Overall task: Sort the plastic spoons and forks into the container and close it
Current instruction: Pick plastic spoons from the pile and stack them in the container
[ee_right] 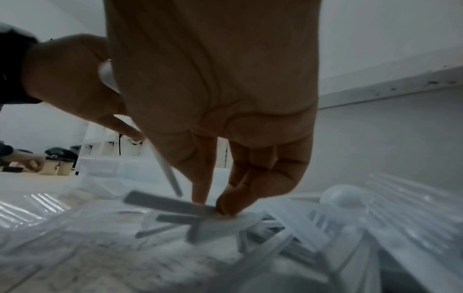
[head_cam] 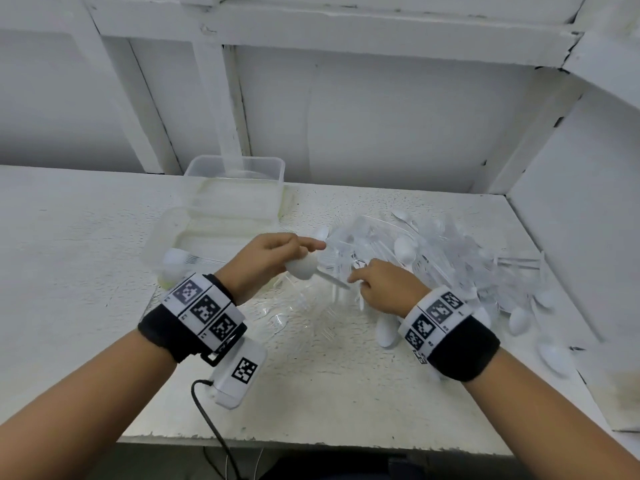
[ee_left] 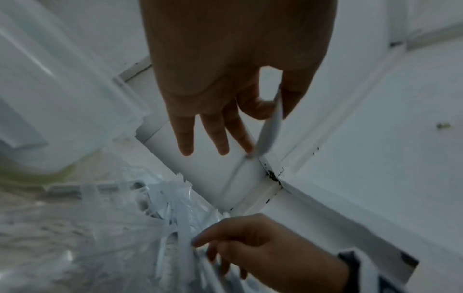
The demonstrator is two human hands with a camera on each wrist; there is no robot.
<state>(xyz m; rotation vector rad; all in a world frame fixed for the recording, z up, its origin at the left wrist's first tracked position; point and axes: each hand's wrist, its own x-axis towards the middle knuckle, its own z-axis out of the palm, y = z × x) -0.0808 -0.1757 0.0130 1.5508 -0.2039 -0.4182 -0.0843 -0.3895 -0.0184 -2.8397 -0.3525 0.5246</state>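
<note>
A heap of white and clear plastic spoons and forks (head_cam: 436, 258) lies on the white table, right of centre. My left hand (head_cam: 308, 252) pinches a white spoon (head_cam: 304, 267) between thumb and forefinger, its handle pointing right; the left wrist view shows the spoon (ee_left: 269, 128) edge-on. My right hand (head_cam: 360, 280) reaches into the near-left edge of the heap. In the right wrist view its fingertips (ee_right: 200, 195) pinch a flat grey-white utensil handle (ee_right: 170, 203); whether it is a fork or a spoon is hidden. A clear container (head_cam: 235, 165) stands open behind the left hand.
A shallow clear tray (head_cam: 162, 233) in front of the container holds a few white spoons (head_cam: 178, 259) at its left end. Crinkled clear plastic wrap (head_cam: 304, 310) lies under the hands. Loose spoons (head_cam: 519, 320) spread toward the right wall (head_cam: 588, 188).
</note>
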